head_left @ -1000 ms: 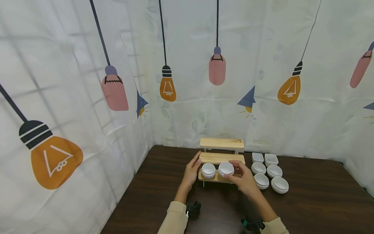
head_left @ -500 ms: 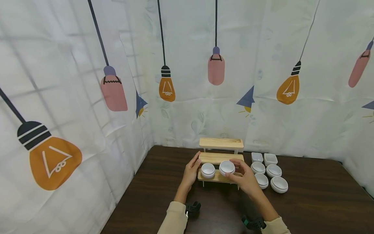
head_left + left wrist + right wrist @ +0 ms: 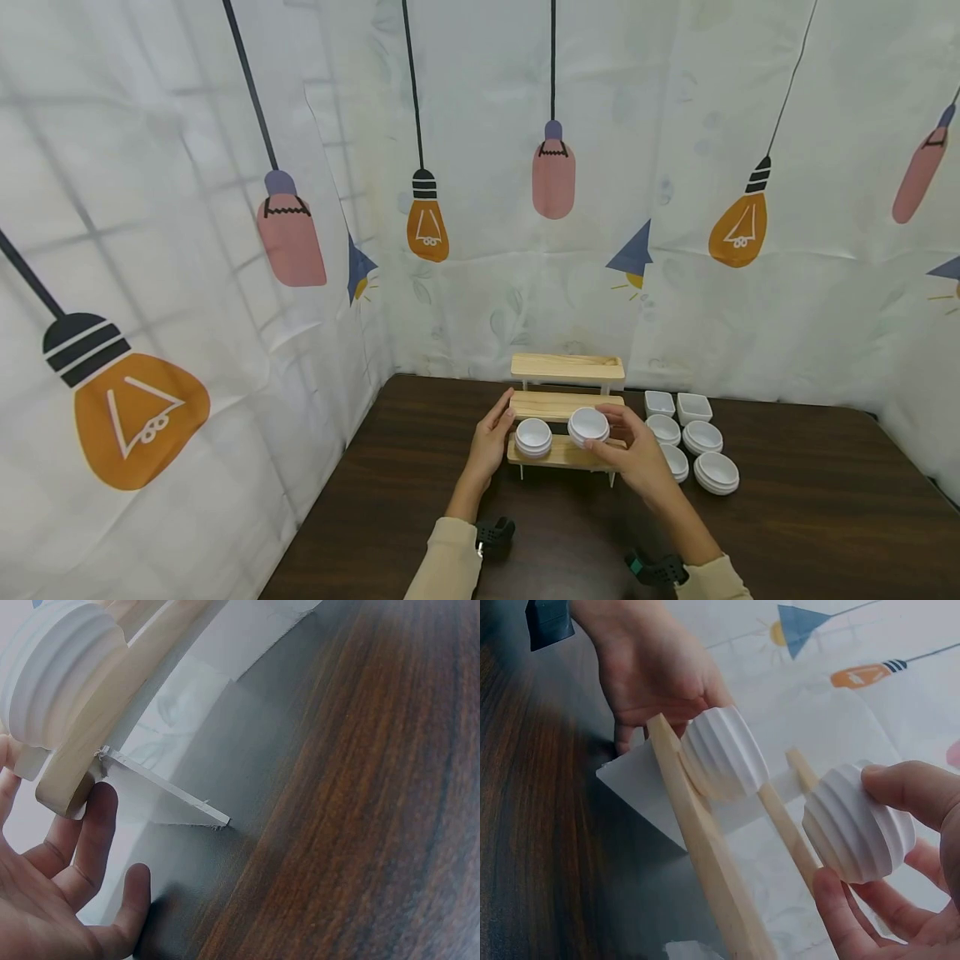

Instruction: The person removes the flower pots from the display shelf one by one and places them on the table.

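A three-tier wooden stand (image 3: 567,407) with pale shelves is at the back of the table. One small ribbed white bowl (image 3: 533,437) sits on the left part of its lowest shelf. My left hand (image 3: 488,442) holds the stand's left end; in the left wrist view its fingers (image 3: 99,817) curl under the lowest shelf's corner. Toward the shelf's right, my right hand (image 3: 633,450) pinches another ribbed white bowl (image 3: 588,425) between thumb and fingers. The right wrist view shows this held bowl (image 3: 859,825) tilted, with the thumb on its rim side and fingertips against its lower side.
Several white bowls (image 3: 702,437) stand in rows right of the stand, round ones nearer and two squarish dishes (image 3: 694,408) at the back. Part of the round ones is hidden behind my right hand. A printed curtain (image 3: 480,317) borders the dark wooden table (image 3: 825,500).
My right hand and its bowl have shifted a little to the right and slightly up over the lowest shelf. The left hand keeps its place on the stand.
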A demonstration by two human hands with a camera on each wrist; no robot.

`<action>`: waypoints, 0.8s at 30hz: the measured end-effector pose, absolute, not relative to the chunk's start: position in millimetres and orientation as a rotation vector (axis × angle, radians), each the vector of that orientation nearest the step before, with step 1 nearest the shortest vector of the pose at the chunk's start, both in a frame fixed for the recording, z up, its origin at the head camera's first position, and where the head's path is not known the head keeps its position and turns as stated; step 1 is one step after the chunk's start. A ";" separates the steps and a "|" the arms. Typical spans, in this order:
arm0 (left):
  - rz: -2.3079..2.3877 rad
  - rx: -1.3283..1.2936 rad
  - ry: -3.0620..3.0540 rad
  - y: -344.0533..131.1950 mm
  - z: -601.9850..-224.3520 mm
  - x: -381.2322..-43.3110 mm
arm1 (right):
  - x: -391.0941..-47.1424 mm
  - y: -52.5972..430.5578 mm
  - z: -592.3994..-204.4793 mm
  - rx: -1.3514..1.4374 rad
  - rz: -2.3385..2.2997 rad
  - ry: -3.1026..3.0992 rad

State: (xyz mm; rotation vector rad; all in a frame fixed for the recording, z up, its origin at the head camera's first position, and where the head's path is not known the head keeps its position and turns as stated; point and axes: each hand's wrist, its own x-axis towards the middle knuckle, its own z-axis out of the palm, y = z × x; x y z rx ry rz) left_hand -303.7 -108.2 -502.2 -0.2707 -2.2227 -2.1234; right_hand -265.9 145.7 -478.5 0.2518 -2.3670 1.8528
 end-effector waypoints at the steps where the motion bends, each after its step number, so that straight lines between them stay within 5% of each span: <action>1: -2.124 -0.270 -2.220 -108.0 -502.3 -303.7 | -265.8 146.0 -478.0 0.256 1.851 -2.363; 24: -2.097 -0.265 -2.258 -110.0 -498.2 -301.3 | -265.6 163.1 -471.4 0.254 1.819 -2.356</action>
